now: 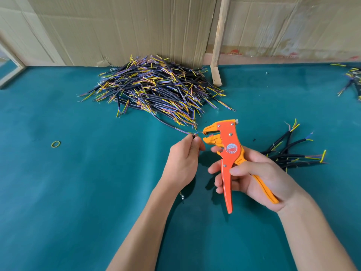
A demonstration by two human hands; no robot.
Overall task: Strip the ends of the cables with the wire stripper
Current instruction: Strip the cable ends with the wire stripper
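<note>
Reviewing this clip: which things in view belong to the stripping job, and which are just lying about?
In use: wire stripper in right hand; cable pinched by left hand; big cable pile; smaller cable bunch.
Lying about: yellow rubber band; wooden stick; cardboard.

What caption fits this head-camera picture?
Left hand feeds a cable toward the open wire stripper in the right hand.

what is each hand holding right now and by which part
The right hand grips the wire stripper by its two handles. The left hand pinches a black cable near its end, wire tips toward the stripper's open jaws.
</note>
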